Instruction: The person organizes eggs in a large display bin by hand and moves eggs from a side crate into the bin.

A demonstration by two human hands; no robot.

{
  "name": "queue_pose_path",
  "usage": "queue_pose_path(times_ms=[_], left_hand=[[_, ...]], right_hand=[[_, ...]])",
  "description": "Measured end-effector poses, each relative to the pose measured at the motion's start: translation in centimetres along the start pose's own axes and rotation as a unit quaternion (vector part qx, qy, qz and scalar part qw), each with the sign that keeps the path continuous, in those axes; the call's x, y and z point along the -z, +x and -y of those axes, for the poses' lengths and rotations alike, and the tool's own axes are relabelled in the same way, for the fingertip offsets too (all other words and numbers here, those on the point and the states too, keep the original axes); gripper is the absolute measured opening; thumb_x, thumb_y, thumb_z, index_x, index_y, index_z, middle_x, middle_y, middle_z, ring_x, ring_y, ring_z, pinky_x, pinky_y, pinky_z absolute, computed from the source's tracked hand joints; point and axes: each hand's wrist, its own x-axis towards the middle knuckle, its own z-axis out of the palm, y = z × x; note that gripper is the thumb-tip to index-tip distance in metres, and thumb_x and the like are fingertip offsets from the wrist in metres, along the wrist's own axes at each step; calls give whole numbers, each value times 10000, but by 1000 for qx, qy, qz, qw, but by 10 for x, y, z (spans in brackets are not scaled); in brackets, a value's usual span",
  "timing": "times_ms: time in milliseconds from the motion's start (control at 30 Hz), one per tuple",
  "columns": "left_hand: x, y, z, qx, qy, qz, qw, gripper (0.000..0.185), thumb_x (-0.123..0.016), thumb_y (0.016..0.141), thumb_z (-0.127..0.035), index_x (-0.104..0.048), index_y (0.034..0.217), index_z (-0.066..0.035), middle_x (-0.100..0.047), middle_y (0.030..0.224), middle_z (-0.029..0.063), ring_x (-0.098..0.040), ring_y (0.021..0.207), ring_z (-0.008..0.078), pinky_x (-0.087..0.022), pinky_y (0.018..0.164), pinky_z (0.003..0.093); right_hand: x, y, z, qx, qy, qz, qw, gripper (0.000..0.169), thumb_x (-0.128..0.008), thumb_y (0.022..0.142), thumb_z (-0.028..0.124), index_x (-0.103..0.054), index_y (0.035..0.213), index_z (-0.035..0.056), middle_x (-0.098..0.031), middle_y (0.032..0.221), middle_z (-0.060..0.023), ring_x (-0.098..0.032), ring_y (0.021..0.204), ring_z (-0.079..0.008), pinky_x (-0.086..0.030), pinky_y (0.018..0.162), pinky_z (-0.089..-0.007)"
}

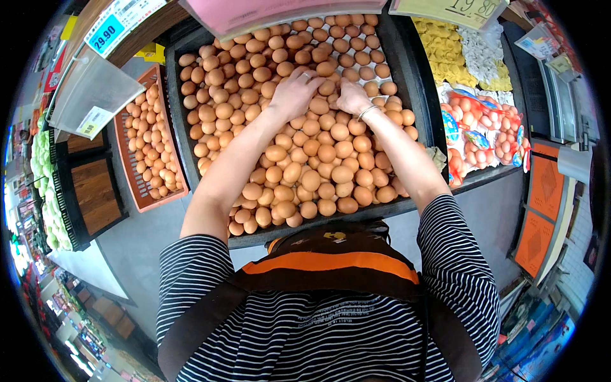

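Loose brown eggs [310,181] fill a wide dark-edged display bin [296,227] in front of me. At its far right, eggs sit in rows on a pale egg tray [355,51]. My left hand [295,91], with a ring on one finger, reaches palm-down over the middle of the pile, fingertips among the eggs. Close beside it, my right hand [352,98] has its fingers curled at the near edge of the tray; a bracelet circles that wrist. One egg [326,88] lies between the two hands. Whether either hand grips an egg is hidden under the fingers.
A plastic crate of eggs [138,196] stands to the left. On the right are net-bagged eggs [477,129] and stacked yellow egg trays [439,52]. Price signs [286,14] overhang the bin's far edge. A brown-and-orange bag [329,262] hangs at my front.
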Motion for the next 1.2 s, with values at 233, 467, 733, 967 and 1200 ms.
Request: queue_pose_path(times_ms=[233,467,733,967,1200], left_hand=[[-13,33,1,-65,175,196,963,659,-640,823,-63,-475,1447,-194,-537,1343,100,-573,1114,332,-531,920,459],[-12,37,2,-121,219,220,943,554,-568,900,-122,-461,1442,-169,-550,1307,131,-619,1024,328,-594,727,395],[-29,38,6,-99,176,185,962,506,-537,929,-139,-468,1429,-179,-566,1264,143,-654,970,341,-603,733,405],[-28,42,6,-70,161,224,959,472,-541,930,-145,-486,1397,-190,-550,1265,160,-633,1055,370,-591,820,429],[-24,40,-7,-30,118,189,974,457,-556,916,-129,-545,1365,-211,-614,1156,153,-692,926,344,-595,771,426]], right_hand=[[0,9,-7,-2,0,22,1000,659,-803,700,345,-591,1183,-50,-685,1128,-254,-654,1104,-380,-524,951,-428],[-3,12,-18,-6,105,34,994,593,-790,685,376,-627,1083,-32,-692,1083,-255,-671,1055,-375,-530,938,-408],[-1,7,-15,-3,101,22,995,526,-775,687,364,-632,1027,-12,-700,999,-212,-679,956,-350,-543,857,-404],[-3,1,-13,19,123,20,992,419,-762,709,339,-620,922,7,-693,927,-173,-666,901,-304,-530,807,-393],[-4,-1,-10,-1,125,33,992,475,-788,722,324,-659,1037,-7,-704,1028,-189,-674,960,-305,-526,858,-383]])
